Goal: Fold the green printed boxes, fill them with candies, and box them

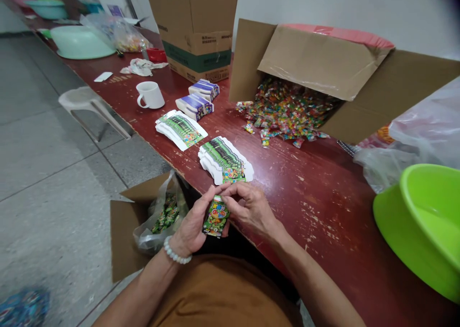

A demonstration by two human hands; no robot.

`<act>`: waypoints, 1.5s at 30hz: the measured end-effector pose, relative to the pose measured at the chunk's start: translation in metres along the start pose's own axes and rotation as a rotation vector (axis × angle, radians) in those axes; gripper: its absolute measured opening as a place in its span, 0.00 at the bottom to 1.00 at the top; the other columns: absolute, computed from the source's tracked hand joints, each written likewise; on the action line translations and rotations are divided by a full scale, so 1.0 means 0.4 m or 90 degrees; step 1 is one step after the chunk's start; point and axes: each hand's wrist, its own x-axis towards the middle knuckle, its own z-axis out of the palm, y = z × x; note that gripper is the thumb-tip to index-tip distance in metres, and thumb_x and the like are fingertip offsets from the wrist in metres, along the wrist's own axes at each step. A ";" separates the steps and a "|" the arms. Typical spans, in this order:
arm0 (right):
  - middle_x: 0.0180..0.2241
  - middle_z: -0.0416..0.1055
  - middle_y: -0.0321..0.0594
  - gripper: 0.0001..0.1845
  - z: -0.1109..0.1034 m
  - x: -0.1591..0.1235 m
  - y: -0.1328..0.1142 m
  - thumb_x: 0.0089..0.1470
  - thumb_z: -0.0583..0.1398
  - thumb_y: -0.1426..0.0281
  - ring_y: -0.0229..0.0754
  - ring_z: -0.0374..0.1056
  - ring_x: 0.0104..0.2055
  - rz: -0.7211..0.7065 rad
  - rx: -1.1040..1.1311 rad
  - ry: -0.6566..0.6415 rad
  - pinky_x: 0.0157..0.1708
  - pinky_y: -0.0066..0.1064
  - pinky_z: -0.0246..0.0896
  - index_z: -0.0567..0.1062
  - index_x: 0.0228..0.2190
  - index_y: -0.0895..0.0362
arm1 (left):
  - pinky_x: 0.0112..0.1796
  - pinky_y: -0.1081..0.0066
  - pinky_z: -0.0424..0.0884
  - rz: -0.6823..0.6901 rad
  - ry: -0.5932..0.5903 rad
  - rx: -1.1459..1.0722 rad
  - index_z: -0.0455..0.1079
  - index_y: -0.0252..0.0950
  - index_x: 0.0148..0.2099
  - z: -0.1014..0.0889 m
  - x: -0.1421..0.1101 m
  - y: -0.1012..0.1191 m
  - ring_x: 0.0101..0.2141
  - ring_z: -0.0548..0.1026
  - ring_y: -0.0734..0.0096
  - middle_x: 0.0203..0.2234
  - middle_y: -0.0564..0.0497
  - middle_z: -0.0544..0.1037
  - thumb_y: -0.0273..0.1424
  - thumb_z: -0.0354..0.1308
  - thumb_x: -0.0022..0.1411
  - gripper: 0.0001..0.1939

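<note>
A small green printed candy box (216,217) is held at the table's near edge, its picture side facing up. My left hand (197,220) is wrapped round it from the left and below. At its top end, my right hand (251,209) has thumb and fingers closed on the white flap. Just beyond my hands lies a fanned stack of flat green and white boxes (226,160). A second fanned stack (181,129) rests to its left. Wrapped candies (283,109) spill from a tipped carton (305,53) at the back.
Below the table on the left stands an open carton (124,240) with a plastic bag of green packs (167,214). A white mug (151,95), purple and white boxes (196,106) and a tall carton (201,34) stand farther back. A lime-green basin (413,231) is at right; a stool (86,99) at left.
</note>
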 end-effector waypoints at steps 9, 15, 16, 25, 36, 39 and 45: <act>0.49 0.67 0.46 0.25 0.041 -0.037 0.059 0.49 0.68 0.68 0.47 0.65 0.49 -0.045 -0.168 -0.054 0.45 0.39 0.66 0.69 0.49 0.53 | 0.32 0.73 0.76 0.040 0.110 -0.020 0.73 0.33 0.52 -0.028 0.024 -0.021 0.30 0.79 0.70 0.38 0.47 0.81 0.36 0.60 0.61 0.19; 0.46 0.68 0.51 0.25 -0.095 0.036 0.170 0.55 0.63 0.62 0.51 0.66 0.46 0.079 -0.432 0.187 0.45 0.43 0.64 0.69 0.51 0.59 | 0.40 0.67 0.72 0.248 0.365 0.488 0.66 0.38 0.61 -0.238 0.005 0.024 0.40 0.78 0.61 0.44 0.44 0.78 0.50 0.52 0.64 0.30; 0.46 0.68 0.53 0.26 -0.114 0.049 0.187 0.54 0.64 0.61 0.54 0.65 0.47 0.110 -0.493 0.208 0.46 0.44 0.62 0.69 0.51 0.61 | 0.46 0.63 0.70 0.264 0.426 0.595 0.65 0.38 0.62 -0.272 0.005 0.032 0.46 0.75 0.57 0.49 0.43 0.76 0.51 0.52 0.64 0.31; 0.51 0.62 0.52 0.35 -0.100 0.089 0.213 0.50 0.66 0.50 0.60 0.62 0.50 0.150 -0.659 0.159 0.42 0.48 0.60 0.69 0.56 0.49 | 0.47 0.56 0.63 0.514 0.282 1.223 0.65 0.44 0.64 -0.125 0.150 0.022 0.47 0.68 0.51 0.50 0.40 0.72 0.43 0.54 0.66 0.26; 0.50 0.63 0.50 0.20 -0.107 0.066 0.259 0.51 0.66 0.62 0.53 0.63 0.52 -0.027 -0.480 0.279 0.50 0.46 0.63 0.75 0.46 0.54 | 0.46 0.54 0.60 0.531 0.260 1.244 0.73 0.41 0.53 -0.069 0.206 0.020 0.47 0.66 0.48 0.49 0.39 0.71 0.39 0.59 0.62 0.18; 0.39 0.70 0.44 0.07 -0.103 0.056 0.236 0.56 0.62 0.67 0.48 0.66 0.44 -0.052 -0.369 0.266 0.46 0.41 0.64 0.76 0.38 0.54 | 0.43 0.59 0.61 0.511 0.267 1.122 0.74 0.39 0.42 -0.061 0.182 0.014 0.42 0.69 0.54 0.39 0.43 0.76 0.35 0.58 0.63 0.08; 0.35 0.73 0.36 0.10 -0.115 0.047 0.125 0.58 0.60 0.63 0.40 0.68 0.36 0.024 -0.092 0.166 0.39 0.32 0.64 0.74 0.39 0.54 | 0.37 0.69 0.66 0.226 0.028 0.640 0.73 0.38 0.40 -0.049 0.120 0.053 0.34 0.73 0.66 0.31 0.51 0.76 0.39 0.62 0.59 0.11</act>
